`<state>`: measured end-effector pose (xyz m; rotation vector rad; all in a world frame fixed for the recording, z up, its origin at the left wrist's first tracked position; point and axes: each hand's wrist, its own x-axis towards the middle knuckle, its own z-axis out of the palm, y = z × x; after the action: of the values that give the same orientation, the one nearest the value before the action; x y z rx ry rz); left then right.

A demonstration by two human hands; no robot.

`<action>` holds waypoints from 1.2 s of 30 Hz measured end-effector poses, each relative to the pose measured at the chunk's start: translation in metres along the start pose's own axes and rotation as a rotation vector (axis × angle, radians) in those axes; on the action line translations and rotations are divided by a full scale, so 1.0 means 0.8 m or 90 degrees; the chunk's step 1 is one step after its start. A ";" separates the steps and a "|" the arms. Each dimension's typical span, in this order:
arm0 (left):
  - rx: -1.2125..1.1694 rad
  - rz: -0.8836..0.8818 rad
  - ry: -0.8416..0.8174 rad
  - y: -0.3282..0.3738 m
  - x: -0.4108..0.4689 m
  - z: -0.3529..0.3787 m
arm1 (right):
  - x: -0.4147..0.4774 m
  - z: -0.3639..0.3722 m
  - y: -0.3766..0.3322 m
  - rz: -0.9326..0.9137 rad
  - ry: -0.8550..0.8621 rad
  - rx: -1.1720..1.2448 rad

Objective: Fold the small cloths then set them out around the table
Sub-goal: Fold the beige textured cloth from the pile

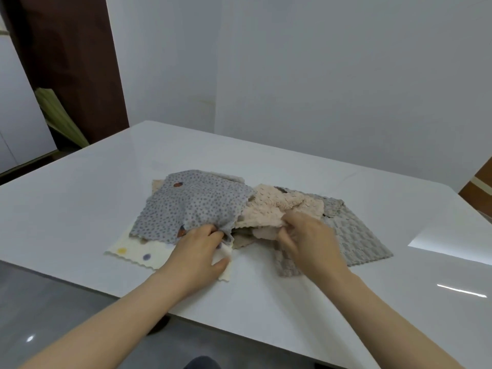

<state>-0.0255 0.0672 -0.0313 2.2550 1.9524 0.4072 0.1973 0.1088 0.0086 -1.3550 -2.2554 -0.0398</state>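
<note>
On the table [266, 161] the left hand [198, 251] pinches the near edge of the grey dotted cloth [197, 206], and the right hand [308, 243] curls its fingers round the beige cloth [269, 209] just right of it

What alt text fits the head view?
Two bare hands sort a heap of unfolded small cloths on a white table: the left hand grips the grey dotted cloth, the right hand pinches the beige cloth. A grey textured cloth lies at right, a cream spotted cloth underneath at left.
</note>
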 end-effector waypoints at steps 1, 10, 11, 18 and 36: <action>0.002 -0.001 -0.002 -0.001 0.005 -0.002 | 0.006 -0.013 -0.001 0.008 0.023 0.026; -0.059 -0.029 0.130 0.023 0.014 -0.039 | 0.016 -0.098 -0.018 0.014 0.200 0.214; -0.076 -0.014 0.177 0.033 0.010 -0.048 | 0.013 -0.101 -0.018 0.014 0.195 0.217; -0.186 0.093 0.214 0.093 -0.007 -0.063 | -0.001 -0.124 -0.025 0.033 0.125 0.318; -0.402 0.118 0.371 0.122 -0.018 -0.126 | -0.025 -0.200 0.005 0.103 0.110 0.191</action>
<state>0.0367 0.0302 0.0899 2.0069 1.4711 1.5929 0.2731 0.0504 0.1384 -1.3108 -1.9145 0.2193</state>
